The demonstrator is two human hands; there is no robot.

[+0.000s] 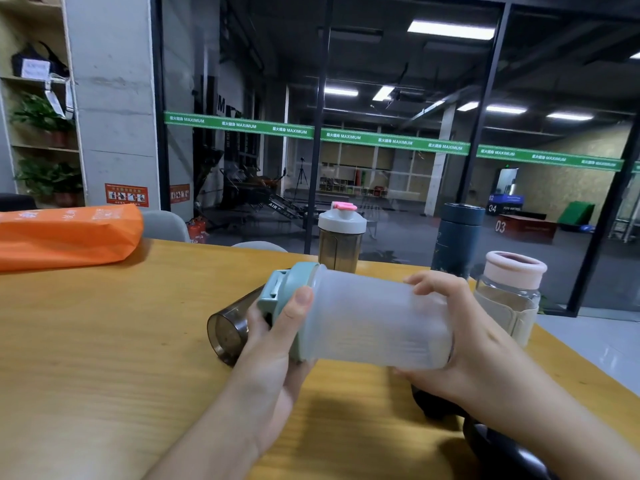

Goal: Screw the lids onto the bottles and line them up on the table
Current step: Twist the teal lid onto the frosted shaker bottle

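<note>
A frosted white shaker bottle (374,320) is held sideways above the wooden table (104,341). My left hand (277,337) grips its teal lid (287,292), thumb across the rim. The bottle's base sits in my right hand (460,337), whose fingers curl round it. Behind the lid a dark smoky bottle (228,327) lies on its side without a lid. A smoky bottle with a white and pink lid (341,237) stands upright at the back. A dark blue flask (457,237) and a glass bottle with a pink lid and beige sleeve (509,292) stand at the right.
An orange bag (65,237) lies at the table's back left. Dark round objects (485,441) sit under my right forearm near the front right edge; I cannot tell what they are. Grey chair backs (166,225) stand behind the table, with a glass wall beyond.
</note>
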